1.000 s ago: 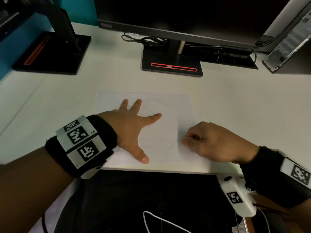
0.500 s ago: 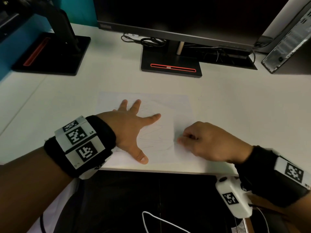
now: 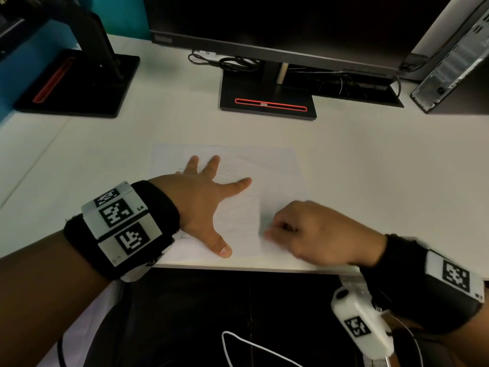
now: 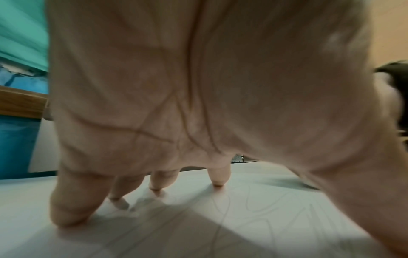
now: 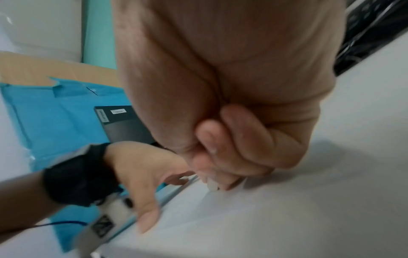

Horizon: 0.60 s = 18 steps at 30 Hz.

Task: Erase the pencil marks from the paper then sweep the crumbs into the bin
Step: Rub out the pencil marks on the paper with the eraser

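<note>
A white sheet of paper (image 3: 275, 165) with faint pencil lines lies on the white desk near its front edge. My left hand (image 3: 209, 202) rests flat on the sheet's left half with fingers spread, which the left wrist view shows as straight fingers (image 4: 218, 176) pressing on the paper (image 4: 264, 218). My right hand (image 3: 272, 231) is curled over the sheet's lower right part. It pinches a small white eraser (image 5: 213, 185) whose tip touches the paper (image 5: 287, 218). From the head view the eraser is mostly hidden by the fingers. No bin is in view.
A black monitor stand (image 3: 267, 102) sits behind the paper, with cables (image 3: 232, 62) beside it. A second black stand (image 3: 76, 83) is at the far left and a computer case (image 3: 449, 62) at the far right. The desk's front edge (image 3: 238, 267) runs just below the hands.
My right hand has slid left and slightly toward me across the paper with the eraser. The left hand has stayed flat in place.
</note>
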Tool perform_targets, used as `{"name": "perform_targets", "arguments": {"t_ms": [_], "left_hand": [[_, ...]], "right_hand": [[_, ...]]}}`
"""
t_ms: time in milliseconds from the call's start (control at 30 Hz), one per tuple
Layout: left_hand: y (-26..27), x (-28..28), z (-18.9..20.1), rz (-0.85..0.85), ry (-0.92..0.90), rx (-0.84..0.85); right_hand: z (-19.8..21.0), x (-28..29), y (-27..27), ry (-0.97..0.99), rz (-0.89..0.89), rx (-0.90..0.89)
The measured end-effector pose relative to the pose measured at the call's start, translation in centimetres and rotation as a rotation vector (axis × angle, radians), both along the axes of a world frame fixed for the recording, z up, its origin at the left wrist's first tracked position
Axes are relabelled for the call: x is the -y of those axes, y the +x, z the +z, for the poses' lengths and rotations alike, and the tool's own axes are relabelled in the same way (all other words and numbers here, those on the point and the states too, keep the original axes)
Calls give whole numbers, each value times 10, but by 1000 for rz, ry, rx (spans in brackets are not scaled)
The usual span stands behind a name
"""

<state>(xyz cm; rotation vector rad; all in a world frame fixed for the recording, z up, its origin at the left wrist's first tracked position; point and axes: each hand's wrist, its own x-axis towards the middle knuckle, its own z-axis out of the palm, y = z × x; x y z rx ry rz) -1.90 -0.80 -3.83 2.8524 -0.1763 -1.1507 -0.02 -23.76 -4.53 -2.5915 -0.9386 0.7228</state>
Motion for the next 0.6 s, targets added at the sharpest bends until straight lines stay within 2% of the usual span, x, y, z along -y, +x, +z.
{"name": "perform_targets", "arguments": {"t_ms": [100,233,333,500,600], "left_hand": [[-1,0,1,-3,5,1],[0,1,1,-7,9,-3],[0,0,0,-9,6,2],[0,0,-1,-8,6,-2],[0,-1,-1,-11,4,-1]], "right_hand": [[2,1,7,11,-76,32],[1,-8,-17,-6,69,0],[1,-5,-3,29,-70,-10],[0,-13,-20,7,27,-1],[1,-7,-4,30,-76,-13]]}}
